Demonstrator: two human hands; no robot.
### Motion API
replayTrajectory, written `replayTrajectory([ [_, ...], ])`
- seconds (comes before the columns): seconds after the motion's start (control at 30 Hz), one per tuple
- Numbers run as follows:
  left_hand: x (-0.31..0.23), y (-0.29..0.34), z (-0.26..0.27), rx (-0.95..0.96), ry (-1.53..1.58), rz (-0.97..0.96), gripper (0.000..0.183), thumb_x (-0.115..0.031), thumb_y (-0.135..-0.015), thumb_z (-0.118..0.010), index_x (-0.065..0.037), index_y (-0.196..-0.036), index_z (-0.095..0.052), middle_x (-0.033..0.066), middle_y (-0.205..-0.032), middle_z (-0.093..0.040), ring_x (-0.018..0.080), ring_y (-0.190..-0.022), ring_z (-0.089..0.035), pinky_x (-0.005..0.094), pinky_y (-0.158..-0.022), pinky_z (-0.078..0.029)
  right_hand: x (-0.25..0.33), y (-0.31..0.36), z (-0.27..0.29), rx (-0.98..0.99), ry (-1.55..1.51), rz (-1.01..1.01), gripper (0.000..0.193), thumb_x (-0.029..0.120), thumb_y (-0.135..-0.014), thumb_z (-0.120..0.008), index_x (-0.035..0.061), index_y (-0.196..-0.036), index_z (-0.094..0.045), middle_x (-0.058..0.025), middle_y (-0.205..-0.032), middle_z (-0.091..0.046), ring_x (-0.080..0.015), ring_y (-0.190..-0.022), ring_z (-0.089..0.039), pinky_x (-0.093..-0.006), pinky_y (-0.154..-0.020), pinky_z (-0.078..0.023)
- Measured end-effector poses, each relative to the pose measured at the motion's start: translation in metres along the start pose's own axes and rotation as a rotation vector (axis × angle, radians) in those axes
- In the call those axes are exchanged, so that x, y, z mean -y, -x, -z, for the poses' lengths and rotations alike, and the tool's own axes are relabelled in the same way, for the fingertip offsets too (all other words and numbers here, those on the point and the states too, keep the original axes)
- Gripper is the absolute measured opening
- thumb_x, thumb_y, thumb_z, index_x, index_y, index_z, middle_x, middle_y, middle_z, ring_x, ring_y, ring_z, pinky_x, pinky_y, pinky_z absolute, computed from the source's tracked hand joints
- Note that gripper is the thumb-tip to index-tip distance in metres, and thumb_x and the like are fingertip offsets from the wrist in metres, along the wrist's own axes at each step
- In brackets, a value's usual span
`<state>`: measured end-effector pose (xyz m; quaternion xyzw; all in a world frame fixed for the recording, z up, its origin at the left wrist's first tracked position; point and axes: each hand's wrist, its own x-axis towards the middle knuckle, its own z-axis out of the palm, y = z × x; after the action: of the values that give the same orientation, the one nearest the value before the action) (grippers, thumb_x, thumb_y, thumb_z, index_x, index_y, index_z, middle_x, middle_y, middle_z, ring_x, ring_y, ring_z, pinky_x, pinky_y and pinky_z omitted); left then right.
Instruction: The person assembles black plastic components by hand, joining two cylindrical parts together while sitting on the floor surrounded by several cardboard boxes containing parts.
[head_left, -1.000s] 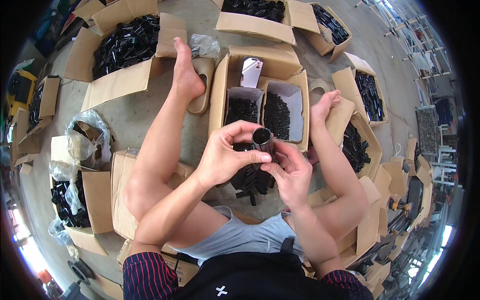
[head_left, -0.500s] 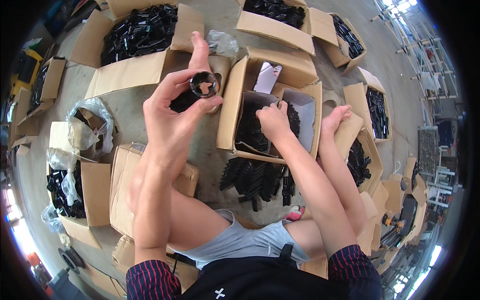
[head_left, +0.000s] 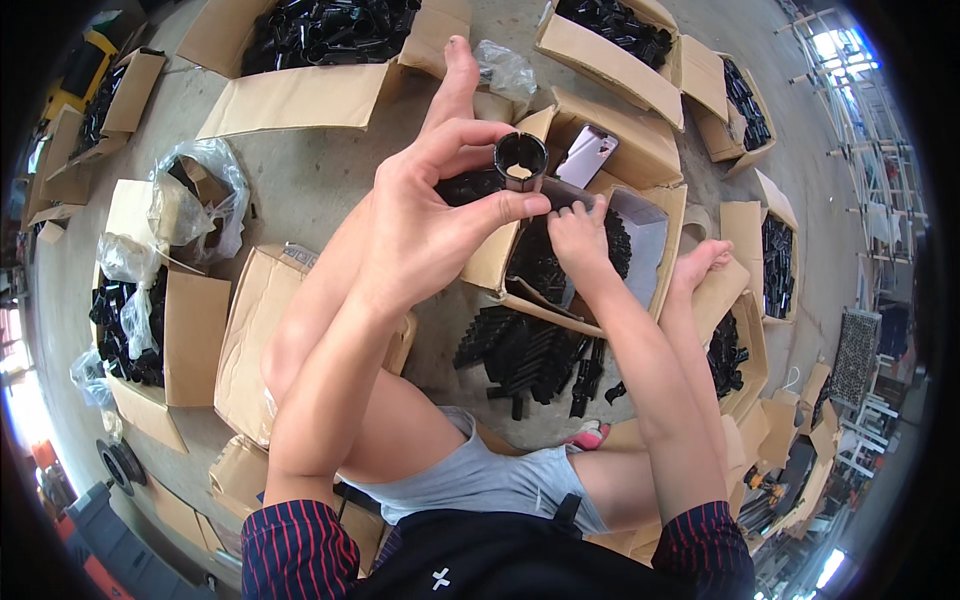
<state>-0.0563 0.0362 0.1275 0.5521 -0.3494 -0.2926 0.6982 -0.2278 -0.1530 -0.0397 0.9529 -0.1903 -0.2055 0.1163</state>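
Observation:
My left hand [head_left: 425, 215] is raised in front of the open cardboard box, thumb and fingers closed round a black plastic tube [head_left: 521, 183] with its round mouth turned up. My right hand [head_left: 580, 240] reaches into the same cardboard box [head_left: 672, 262], fingertips bunched over small black parts [head_left: 535, 262] in a compartment. Whatever those fingers pinch, if anything, is too small to make out. A phone [head_left: 588, 157] leans at the far side of this box. Rows of black plastic pieces [head_left: 525, 355] lie on the floor just in front of it.
Open cartons of black parts stand around me: far left [head_left: 330, 35], far right [head_left: 615, 30], right [head_left: 778, 265] and left [head_left: 195, 340]. Clear plastic bags [head_left: 215, 190] hang over the left one. My bare legs flank the middle box. Metal racks [head_left: 850, 120] line the right side.
My left hand has moved right with the black tube, now in front of the box's left part. My right hand stays in the box. The whole view has shifted slightly.

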Motion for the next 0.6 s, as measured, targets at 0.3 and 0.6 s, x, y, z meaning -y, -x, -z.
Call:
replayTrajectory([
  [0.3,-0.003,0.0,0.001,-0.023,-0.012,0.035,0.043,0.006,-0.077,-0.081,0.001,-0.116,-0.064,0.0083,-0.101,-0.073,0.0103,-0.093,-0.067,0.0247,-0.085,-0.053,0.006,-0.006,-0.002,-0.037,-0.041,-0.012,0.017,0.01,-0.086,-0.06,0.0091,-0.101,-0.069,-0.0068,-0.086,-0.072,-0.0244,-0.096,-0.066,-0.044,-0.093,-0.038],
  [0.6,0.001,0.005,-0.004,0.061,0.077,0.144,0.042,0.004,-0.078,-0.081,0.0,-0.116,-0.065,0.0085,-0.104,-0.073,0.0112,-0.095,-0.068,0.0268,-0.088,-0.054,0.006,0.071,0.063,-0.469,-0.704,-0.198,0.025,0.002,-0.087,-0.064,0.0072,-0.111,-0.067,-0.0118,-0.09,-0.064,-0.0237,-0.092,-0.064,-0.0378,-0.085,-0.045],
])
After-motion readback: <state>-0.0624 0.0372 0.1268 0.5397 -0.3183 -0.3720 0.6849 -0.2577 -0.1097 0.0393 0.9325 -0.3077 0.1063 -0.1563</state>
